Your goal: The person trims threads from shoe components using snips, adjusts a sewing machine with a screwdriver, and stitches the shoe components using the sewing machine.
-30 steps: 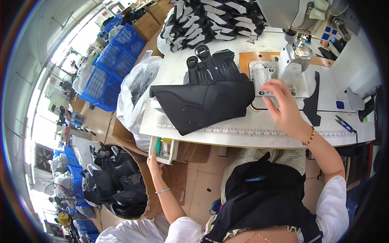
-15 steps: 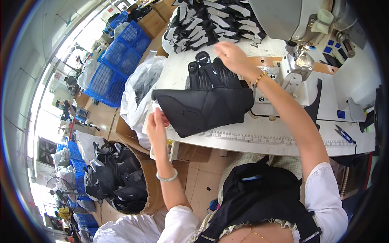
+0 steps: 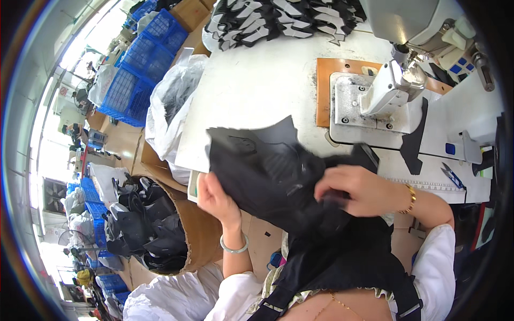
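A black sewn piece (image 3: 254, 168), which looks like a boot upper, is tilted up over the front edge of the white sewing table (image 3: 251, 85). My left hand (image 3: 218, 200) has its fingers closed on the left edge of it. At its right end my right hand (image 3: 361, 190) is closed on the black material, with the fingertips smeared by motion. A strap end sticks out past the right hand. Beyond the piece stands the sewing machine (image 3: 393, 91), its plate bare. To the right of the machine lies a flat black cut piece (image 3: 415, 142).
Black-and-white cut pieces (image 3: 278, 21) are piled at the table's far side. Blue-handled snips (image 3: 454, 176) lie at the right, past a printed ruler strip (image 3: 423, 183). Left stand a carton (image 3: 206, 241) of black sewn pieces, a white plastic bag (image 3: 166, 107) and blue crates (image 3: 136, 80).
The boot upper has come off the tabletop toward me and turned over. My right hand has come down from beyond the piece and taken hold of its right end.
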Available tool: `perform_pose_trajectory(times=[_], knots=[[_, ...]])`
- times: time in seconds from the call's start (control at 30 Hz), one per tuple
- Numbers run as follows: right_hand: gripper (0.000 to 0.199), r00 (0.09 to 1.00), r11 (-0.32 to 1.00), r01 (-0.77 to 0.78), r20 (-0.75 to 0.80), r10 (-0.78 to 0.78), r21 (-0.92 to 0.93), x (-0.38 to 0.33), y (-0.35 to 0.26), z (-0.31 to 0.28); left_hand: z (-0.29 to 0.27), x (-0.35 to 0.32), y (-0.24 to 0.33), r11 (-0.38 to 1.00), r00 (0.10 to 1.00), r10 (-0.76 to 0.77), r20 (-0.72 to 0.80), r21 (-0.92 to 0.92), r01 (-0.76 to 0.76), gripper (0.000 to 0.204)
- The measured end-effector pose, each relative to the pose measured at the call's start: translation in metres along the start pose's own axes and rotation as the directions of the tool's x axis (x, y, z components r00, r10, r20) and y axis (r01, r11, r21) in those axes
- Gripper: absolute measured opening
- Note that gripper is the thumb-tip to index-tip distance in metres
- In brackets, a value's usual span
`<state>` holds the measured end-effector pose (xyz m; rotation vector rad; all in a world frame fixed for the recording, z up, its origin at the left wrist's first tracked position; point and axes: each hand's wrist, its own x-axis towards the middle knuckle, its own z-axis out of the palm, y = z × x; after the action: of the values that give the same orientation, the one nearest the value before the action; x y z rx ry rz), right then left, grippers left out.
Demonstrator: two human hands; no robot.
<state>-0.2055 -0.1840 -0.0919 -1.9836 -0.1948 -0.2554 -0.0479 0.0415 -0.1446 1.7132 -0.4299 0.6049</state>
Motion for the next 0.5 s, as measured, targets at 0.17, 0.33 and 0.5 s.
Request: perform_pose_trajectory(times=[0.17, 0.33, 0.5], knots=[[0.018, 0.959, 0.95, -0.09, -0.283, 0.001, -0.3, -0.03, -0.017, -0.047, -0.022, -0.014, -0.023, 0.93, 0.975, 0.188, -0.116, -0.299, -0.214, 0.033], [0.02, 0.998, 1.0, -0.026, -0.05, 0.026, 0.014, -0.036, 0.004, -0.036, -0.012, 0.006, -0.008, 0.486, 0.576, 0.815, -0.065, 0.618, -0.618, 0.042], [0.019, 0.979, 0.979, -0.12, -0.184, 0.089, -0.162, -0.059, -0.012, -0.025, 0.021, -0.016, 0.066, 0.963, 0.972, 0.226, 0.058, -0.163, -0.214, 0.039]])
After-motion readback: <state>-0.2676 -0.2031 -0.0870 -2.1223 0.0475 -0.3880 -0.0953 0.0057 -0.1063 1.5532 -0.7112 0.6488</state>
